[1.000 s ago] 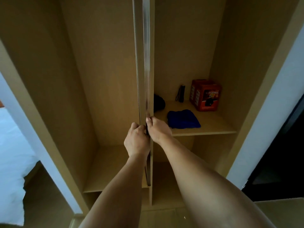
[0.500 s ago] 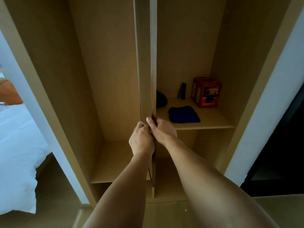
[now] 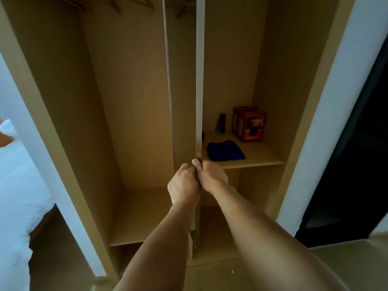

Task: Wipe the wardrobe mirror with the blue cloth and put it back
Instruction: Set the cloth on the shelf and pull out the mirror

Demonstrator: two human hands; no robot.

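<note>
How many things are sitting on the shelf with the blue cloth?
4, counting the cloth: the blue cloth at the front, a red box at the back right, a small black thing beside it, and a dark thing mostly hidden behind the panel.
</note>
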